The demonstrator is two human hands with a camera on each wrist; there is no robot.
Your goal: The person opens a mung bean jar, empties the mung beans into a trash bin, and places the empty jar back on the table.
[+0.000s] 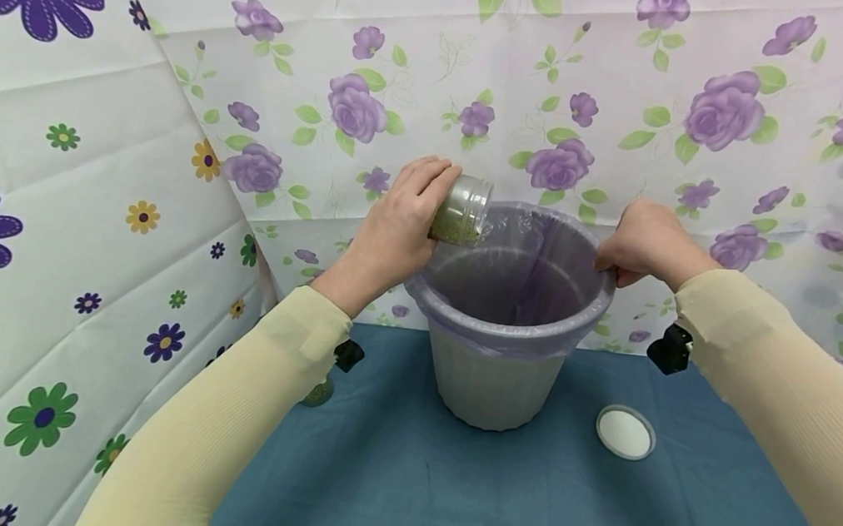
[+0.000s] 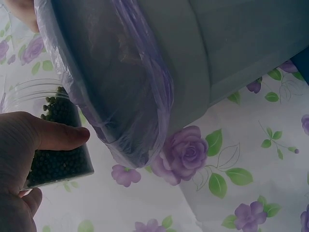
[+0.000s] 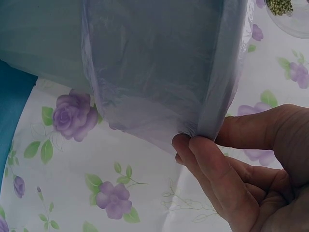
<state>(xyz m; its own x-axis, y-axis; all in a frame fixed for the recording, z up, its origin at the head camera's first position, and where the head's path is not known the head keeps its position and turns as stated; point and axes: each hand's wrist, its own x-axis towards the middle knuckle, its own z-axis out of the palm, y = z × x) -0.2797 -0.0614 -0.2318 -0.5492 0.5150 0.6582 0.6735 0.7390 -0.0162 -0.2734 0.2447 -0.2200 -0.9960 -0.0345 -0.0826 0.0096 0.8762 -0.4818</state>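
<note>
My left hand (image 1: 405,211) grips a clear jar (image 1: 464,210) of small green beans, tipped on its side, its mouth toward the bin (image 1: 497,386). Beans (image 2: 59,164) fill much of the jar in the left wrist view, with the thumb across its wall. A thin purple bin bag (image 1: 512,342) lines the bin and folds over its rim. At the bin's right side my right hand (image 1: 645,242) pinches the rim and the bag's edge, thumb on one side and fingers on the other, as the right wrist view shows.
On the blue tablecloth (image 1: 476,502), a round white lid (image 1: 626,432) lies right of the bin. A small round green thing (image 1: 318,392) sits at the left, partly hidden by the left sleeve. Flowered sheets (image 1: 439,64) hang close behind and at the left.
</note>
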